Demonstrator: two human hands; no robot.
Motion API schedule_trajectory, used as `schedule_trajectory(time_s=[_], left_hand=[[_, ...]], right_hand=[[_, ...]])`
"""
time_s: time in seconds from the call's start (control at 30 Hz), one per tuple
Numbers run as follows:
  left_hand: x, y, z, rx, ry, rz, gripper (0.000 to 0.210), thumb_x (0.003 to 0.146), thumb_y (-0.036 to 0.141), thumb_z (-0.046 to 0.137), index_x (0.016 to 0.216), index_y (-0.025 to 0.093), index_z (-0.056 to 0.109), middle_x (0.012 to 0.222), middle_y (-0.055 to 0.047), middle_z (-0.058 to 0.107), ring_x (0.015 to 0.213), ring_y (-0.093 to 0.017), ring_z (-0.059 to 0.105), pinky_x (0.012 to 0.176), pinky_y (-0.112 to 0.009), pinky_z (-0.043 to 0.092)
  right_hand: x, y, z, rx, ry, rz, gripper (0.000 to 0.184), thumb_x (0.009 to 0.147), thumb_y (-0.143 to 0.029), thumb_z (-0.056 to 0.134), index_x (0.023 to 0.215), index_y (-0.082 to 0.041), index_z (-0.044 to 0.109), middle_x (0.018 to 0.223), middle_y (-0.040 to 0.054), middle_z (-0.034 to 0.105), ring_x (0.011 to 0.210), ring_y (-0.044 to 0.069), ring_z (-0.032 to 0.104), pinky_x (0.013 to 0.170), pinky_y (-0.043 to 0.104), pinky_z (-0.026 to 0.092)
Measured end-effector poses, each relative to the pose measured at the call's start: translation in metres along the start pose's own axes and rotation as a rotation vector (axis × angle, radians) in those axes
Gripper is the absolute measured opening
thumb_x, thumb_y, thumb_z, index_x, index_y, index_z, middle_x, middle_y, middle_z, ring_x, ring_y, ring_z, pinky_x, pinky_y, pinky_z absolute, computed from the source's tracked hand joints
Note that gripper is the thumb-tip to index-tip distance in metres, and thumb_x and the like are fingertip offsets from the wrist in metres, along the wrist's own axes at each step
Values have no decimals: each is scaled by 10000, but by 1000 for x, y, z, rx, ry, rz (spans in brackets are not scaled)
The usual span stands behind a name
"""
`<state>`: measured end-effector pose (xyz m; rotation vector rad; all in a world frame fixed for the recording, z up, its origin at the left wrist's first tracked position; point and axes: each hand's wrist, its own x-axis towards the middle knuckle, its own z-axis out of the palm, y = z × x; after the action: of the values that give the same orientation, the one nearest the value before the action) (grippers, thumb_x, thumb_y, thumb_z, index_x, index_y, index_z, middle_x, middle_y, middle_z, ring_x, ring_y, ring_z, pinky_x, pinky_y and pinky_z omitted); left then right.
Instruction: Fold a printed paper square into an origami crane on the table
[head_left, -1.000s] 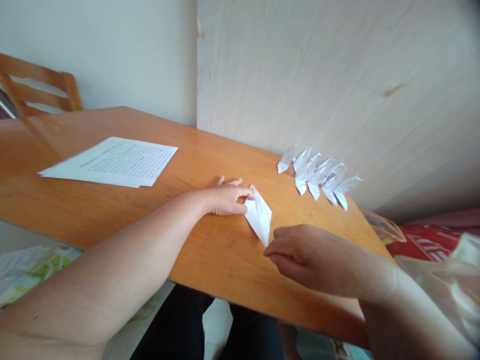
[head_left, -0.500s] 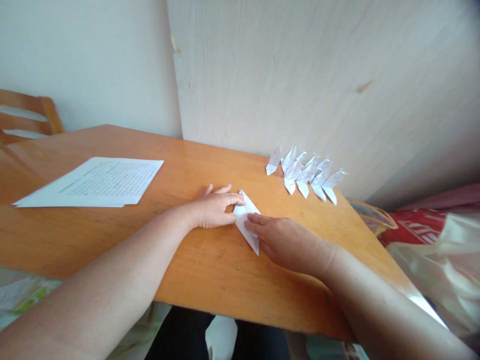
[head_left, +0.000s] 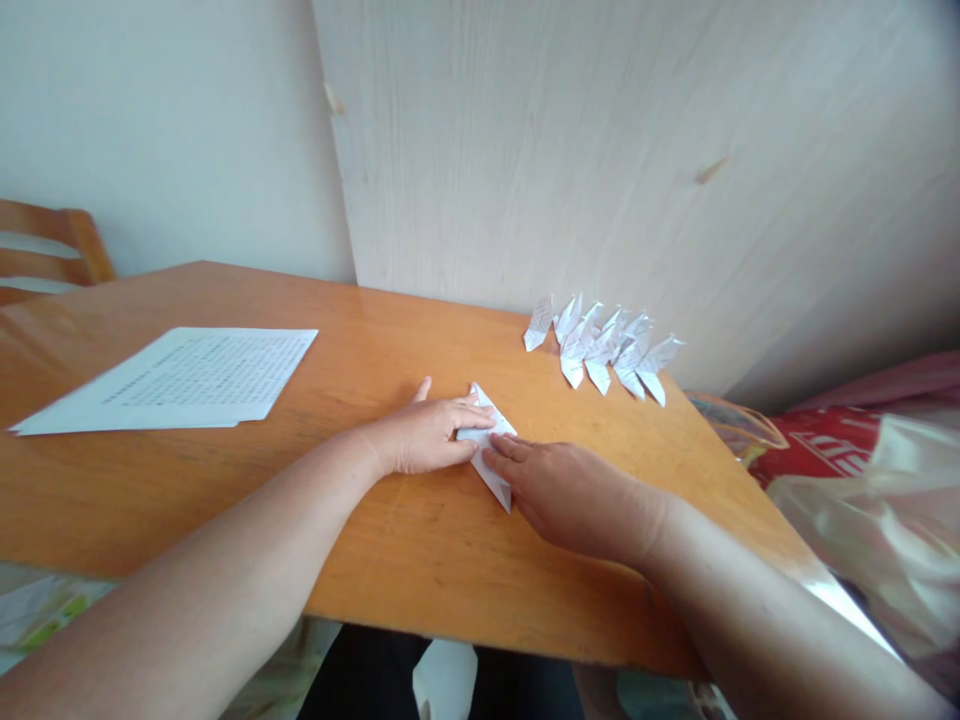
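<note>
A small folded piece of white paper [head_left: 480, 435], shaped like a narrow diamond, lies flat on the wooden table [head_left: 420, 560] in front of me. My left hand [head_left: 427, 433] rests over its left side, index finger across the upper part and thumb lower down, fingers stretched out. From the right, my right hand [head_left: 559, 490] lays its extended fingertips on the paper's middle, close to the left fingers. Both palms face down. Parts of the paper are hidden beneath the fingers.
Several folded paper pieces [head_left: 600, 350] stand grouped at the back right by the pale wooden panel [head_left: 525, 150]. Printed sheets [head_left: 202, 375] lie stacked at the left. A chair [head_left: 56, 245] is at far left; bags [head_left: 877, 520] crowd the table's right side.
My left fingers have slid slightly down and further over the paper, drawing closer together. The right fingertips stay on it. The whole view has shifted a little.
</note>
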<state>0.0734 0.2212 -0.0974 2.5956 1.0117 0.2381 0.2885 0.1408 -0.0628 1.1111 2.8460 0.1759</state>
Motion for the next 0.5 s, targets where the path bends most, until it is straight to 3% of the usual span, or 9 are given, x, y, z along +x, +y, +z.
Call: schedule_trajectory(time_s=[0.17, 0.33, 0.5], left_hand=[[0, 1, -3, -22, -20, -30, 466, 914, 269, 493, 1360, 401, 531, 1500, 40, 473, 1473, -248, 259, 1109, -600, -191], [-1, 1, -4, -48, -32, -46, 467, 910, 282, 497, 1362, 398, 532, 1527, 33, 432, 1478, -253, 243, 1099, -615, -198], [-1, 1, -5, -53, -47, -55, 467, 907, 290, 492, 1363, 385, 534, 1528, 31, 429, 1481, -263, 231, 1089, -627, -210]], right_hand=[[-10, -13, -13, -51, -54, -22, 582, 810, -48, 442, 1389, -97, 474, 1301, 178, 609, 834, 254, 703, 652, 371, 536], [-18, -27, -14, -113, -37, -32, 550, 806, -54, 481, 1355, -53, 521, 1279, 214, 631, 939, 279, 700, 696, 362, 547], [-24, -46, -29, -236, -191, -119, 476, 821, -123, 571, 1290, -50, 603, 1221, 243, 657, 915, 306, 699, 563, 333, 505]])
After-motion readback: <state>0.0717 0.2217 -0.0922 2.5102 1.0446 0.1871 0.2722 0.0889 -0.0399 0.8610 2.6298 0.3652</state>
